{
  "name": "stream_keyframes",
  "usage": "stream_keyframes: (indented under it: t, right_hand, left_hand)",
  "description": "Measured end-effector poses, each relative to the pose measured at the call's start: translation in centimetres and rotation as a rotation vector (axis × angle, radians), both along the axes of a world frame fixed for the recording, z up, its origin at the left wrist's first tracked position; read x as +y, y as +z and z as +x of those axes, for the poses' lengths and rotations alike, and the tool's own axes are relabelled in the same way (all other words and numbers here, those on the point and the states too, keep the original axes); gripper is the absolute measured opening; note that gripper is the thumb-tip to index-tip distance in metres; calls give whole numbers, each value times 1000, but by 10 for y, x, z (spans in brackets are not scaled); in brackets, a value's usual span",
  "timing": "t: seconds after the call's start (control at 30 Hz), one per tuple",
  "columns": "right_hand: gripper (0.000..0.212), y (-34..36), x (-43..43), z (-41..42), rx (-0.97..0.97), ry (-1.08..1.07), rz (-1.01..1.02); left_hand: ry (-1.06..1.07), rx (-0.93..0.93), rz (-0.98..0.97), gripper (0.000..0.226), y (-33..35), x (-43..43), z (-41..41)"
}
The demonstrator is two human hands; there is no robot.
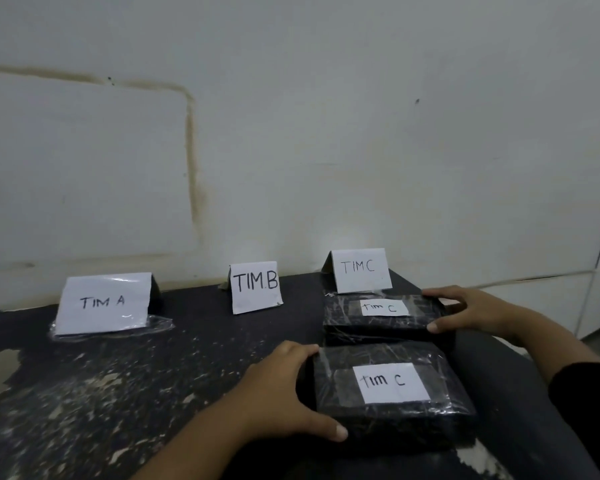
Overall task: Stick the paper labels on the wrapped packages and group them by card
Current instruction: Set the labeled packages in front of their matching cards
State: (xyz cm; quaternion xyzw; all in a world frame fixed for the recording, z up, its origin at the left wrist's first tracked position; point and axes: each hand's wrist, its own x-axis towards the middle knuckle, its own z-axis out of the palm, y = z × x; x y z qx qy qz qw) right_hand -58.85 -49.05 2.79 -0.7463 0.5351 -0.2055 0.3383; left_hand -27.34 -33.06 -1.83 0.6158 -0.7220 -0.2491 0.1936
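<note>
Left hand point(281, 389) grips the near package point(343, 362) at its left end. Right hand point(475, 311) clasps the far package point(361, 323), just before the TIM C card point(359, 270).

The left hand point(281, 389) grips the left end of the nearer black plastic-wrapped package point(392, 420), thumb in front. The right hand point(478, 311), dark-sleeved, grips the right end of the farther black package point(361, 323).
</note>
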Motion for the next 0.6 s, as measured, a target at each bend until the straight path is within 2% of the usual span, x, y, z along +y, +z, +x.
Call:
stream_keyframes:
  t: [0.33, 0.43, 0.6]
  right_hand:
    - [76, 1, -37, -22, -55, -95, 48]
    - [68, -5, -42, -23, -62, -140, 49]
    - [65, -15, -44, -21, -57, -263, -50]
  left_hand:
    - [29, -42, -20, 117, -1, -38, -41]
    - [54, -60, -20, 115, -1, -44, -53]
    - [86, -92, -17, 114, -3, -57, -69]
